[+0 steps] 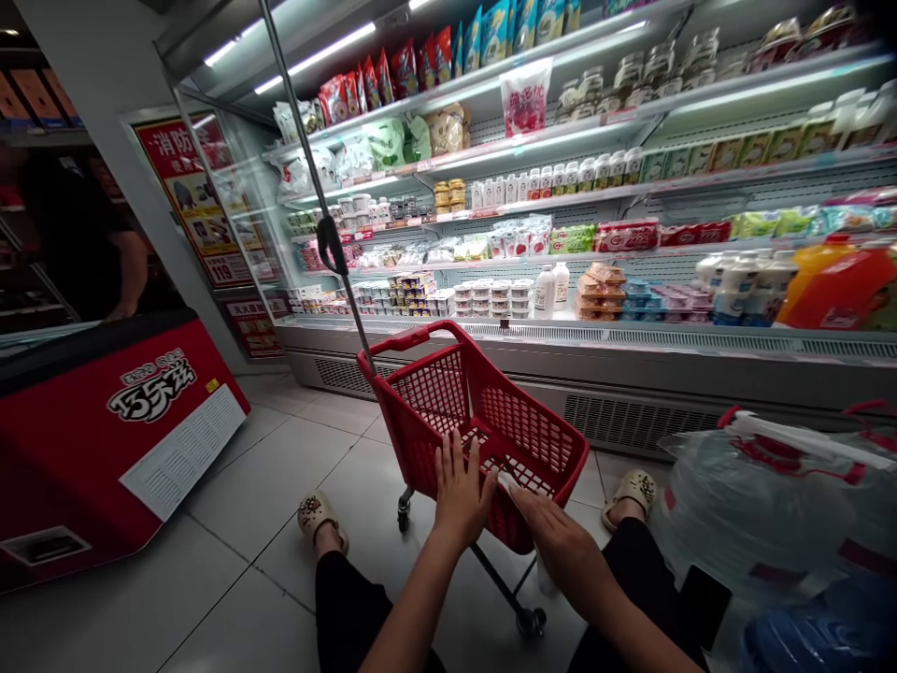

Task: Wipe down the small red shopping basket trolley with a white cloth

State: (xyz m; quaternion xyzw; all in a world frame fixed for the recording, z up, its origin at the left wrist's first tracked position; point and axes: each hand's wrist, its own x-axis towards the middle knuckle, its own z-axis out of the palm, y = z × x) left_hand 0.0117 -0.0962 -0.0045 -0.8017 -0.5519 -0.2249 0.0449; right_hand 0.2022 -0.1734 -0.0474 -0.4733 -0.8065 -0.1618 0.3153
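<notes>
A red plastic shopping cart (438, 453) on wheels stands between my knees, its basket holding nothing I can see. My left hand (461, 491) lies over the near side of the basket, fingers stretched and slightly apart, holding nothing. Close beside it, my right hand (557, 537) is at the basket's near rim. A small white wipe or cloth (505, 480) shows at its fingertips, pressed against the red plastic. Most of that white piece is hidden under the fingers. A metal pole (308, 159) with a dark clip rises from the cart's handle corner.
A lit refrigerated shelf unit (476, 350) with packaged goods runs along the back. Large clear water bottles (757, 505) stand close on my right. On the left is a red freezer chest (105, 449), with a person (77, 234) behind it. Tiled floor (245, 523) lies around the cart.
</notes>
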